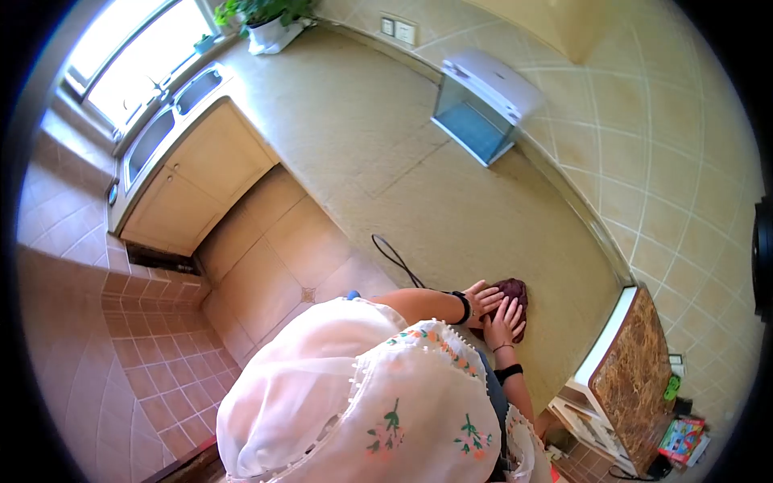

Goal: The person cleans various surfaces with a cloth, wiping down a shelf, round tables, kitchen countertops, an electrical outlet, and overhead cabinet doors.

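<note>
A crumpled dark maroon cloth [519, 293] lies bunched on the counter. My left hand [483, 298] rests on its near side with the fingers stretched out and spread. Beside it, touching it, my right hand [502, 324] lies over the cloth, its fingers extended and pointing away from the wrist. Both palms and part of the cloth are hidden under the hands. Dark bands circle both wrists. A loop of black cord [394, 256] lies at the counter's edge near my left forearm.
A small glass fish tank [477, 121] with a white lid stands against the tiled wall. Farther off are a double sink [153, 145] and a potted plant [270, 34]. A brown marble-topped cabinet [632, 378] stands at the right, with a colourful box [681, 439] beyond it.
</note>
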`<state>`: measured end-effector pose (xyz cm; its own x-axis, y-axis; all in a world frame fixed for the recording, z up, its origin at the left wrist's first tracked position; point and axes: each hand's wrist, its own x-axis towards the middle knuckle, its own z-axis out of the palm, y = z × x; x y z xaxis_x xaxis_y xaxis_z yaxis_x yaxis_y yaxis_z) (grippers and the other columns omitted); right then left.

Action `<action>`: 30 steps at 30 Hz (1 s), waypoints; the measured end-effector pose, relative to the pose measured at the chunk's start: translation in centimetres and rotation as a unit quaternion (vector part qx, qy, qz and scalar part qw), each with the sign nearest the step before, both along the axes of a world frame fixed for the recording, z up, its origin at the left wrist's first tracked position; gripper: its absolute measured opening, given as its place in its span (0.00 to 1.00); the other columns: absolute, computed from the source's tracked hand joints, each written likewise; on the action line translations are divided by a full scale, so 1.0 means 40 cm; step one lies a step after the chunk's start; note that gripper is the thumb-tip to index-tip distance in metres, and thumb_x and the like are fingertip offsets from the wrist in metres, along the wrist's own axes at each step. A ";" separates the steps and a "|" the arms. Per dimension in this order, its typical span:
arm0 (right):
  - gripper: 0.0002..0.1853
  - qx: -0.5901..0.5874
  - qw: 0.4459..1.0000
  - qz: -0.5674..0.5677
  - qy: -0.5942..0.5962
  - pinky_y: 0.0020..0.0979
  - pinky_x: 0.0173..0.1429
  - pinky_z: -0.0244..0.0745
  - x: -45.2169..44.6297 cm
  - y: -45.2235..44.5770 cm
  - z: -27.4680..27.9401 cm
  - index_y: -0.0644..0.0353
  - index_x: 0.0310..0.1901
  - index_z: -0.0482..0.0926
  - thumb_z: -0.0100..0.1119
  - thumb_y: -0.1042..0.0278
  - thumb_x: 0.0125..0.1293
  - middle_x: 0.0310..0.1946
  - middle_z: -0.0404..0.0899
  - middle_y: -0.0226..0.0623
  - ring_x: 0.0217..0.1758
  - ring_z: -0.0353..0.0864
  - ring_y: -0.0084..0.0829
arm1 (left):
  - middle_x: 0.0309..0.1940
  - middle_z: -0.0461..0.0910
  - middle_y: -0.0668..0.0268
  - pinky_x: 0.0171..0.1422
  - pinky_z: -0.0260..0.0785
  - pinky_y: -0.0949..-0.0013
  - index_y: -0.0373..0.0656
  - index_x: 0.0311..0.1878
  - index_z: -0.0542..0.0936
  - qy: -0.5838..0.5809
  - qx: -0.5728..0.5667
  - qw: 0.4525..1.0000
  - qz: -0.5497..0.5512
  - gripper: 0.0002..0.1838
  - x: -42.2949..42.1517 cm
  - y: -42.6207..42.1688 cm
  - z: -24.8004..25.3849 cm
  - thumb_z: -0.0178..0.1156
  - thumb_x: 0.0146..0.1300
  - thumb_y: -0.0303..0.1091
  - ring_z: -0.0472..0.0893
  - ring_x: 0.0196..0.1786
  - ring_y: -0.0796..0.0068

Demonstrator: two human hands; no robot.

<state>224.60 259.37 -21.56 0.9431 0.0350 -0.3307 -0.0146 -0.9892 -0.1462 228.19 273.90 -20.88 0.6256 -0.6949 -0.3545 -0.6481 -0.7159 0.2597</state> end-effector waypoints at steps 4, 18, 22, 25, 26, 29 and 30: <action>0.43 -0.002 0.998 0.066 -0.001 0.60 0.71 0.28 0.031 0.189 0.006 0.52 0.72 0.42 0.50 0.45 0.61 0.74 0.33 0.40 0.76 0.29 0.45 | 0.74 0.44 0.65 0.75 0.29 0.48 0.47 0.72 0.51 -0.048 -0.031 0.996 0.076 0.43 -0.029 0.202 -0.018 0.48 0.57 0.57 0.41 0.76 0.68; 0.42 -0.002 0.991 0.132 0.011 0.60 0.71 0.26 0.047 0.691 0.052 0.51 0.72 0.42 0.48 0.46 0.62 0.74 0.33 0.40 0.76 0.29 0.45 | 0.74 0.45 0.69 0.76 0.29 0.48 0.50 0.73 0.50 -0.077 -0.051 0.983 0.156 0.43 -0.065 0.708 0.021 0.50 0.57 0.57 0.42 0.76 0.71; 0.43 -0.001 0.988 0.151 0.015 0.60 0.71 0.26 0.071 0.818 0.067 0.50 0.72 0.40 0.50 0.47 0.61 0.74 0.32 0.39 0.76 0.29 0.44 | 0.74 0.45 0.70 0.75 0.29 0.47 0.51 0.73 0.49 -0.065 -0.059 0.979 0.181 0.42 -0.059 0.835 0.022 0.49 0.59 0.58 0.43 0.76 0.71; 0.44 -0.013 0.983 0.179 0.019 0.60 0.71 0.27 0.094 0.893 0.063 0.49 0.72 0.39 0.50 0.47 0.61 0.74 0.31 0.39 0.76 0.28 0.44 | 0.74 0.45 0.71 0.75 0.29 0.46 0.51 0.73 0.50 -0.104 -0.043 0.973 0.199 0.40 -0.059 0.909 0.024 0.47 0.61 0.56 0.43 0.76 0.71; 0.44 -0.015 0.983 0.184 0.022 0.60 0.71 0.27 0.104 0.914 0.061 0.49 0.72 0.39 0.50 0.47 0.61 0.74 0.31 0.39 0.76 0.28 0.44 | 0.74 0.45 0.71 0.75 0.29 0.46 0.51 0.73 0.50 -0.101 -0.044 0.973 0.203 0.40 -0.056 0.928 0.024 0.47 0.61 0.56 0.43 0.76 0.71; 0.43 -0.012 0.978 0.208 0.019 0.59 0.71 0.27 0.137 0.967 0.075 0.49 0.72 0.39 0.50 0.47 0.61 0.74 0.31 0.39 0.77 0.28 0.44 | 0.74 0.46 0.71 0.75 0.29 0.47 0.52 0.72 0.52 -0.102 -0.056 0.962 0.246 0.36 -0.043 0.969 0.023 0.44 0.63 0.52 0.43 0.76 0.72; 0.43 -0.015 0.976 0.218 0.019 0.60 0.71 0.27 0.139 0.980 0.071 0.49 0.72 0.39 0.50 0.47 0.61 0.74 0.31 0.39 0.77 0.27 0.43 | 0.74 0.46 0.71 0.75 0.29 0.47 0.52 0.72 0.52 -0.094 -0.057 0.962 0.251 0.36 -0.049 0.978 0.017 0.44 0.63 0.52 0.43 0.76 0.72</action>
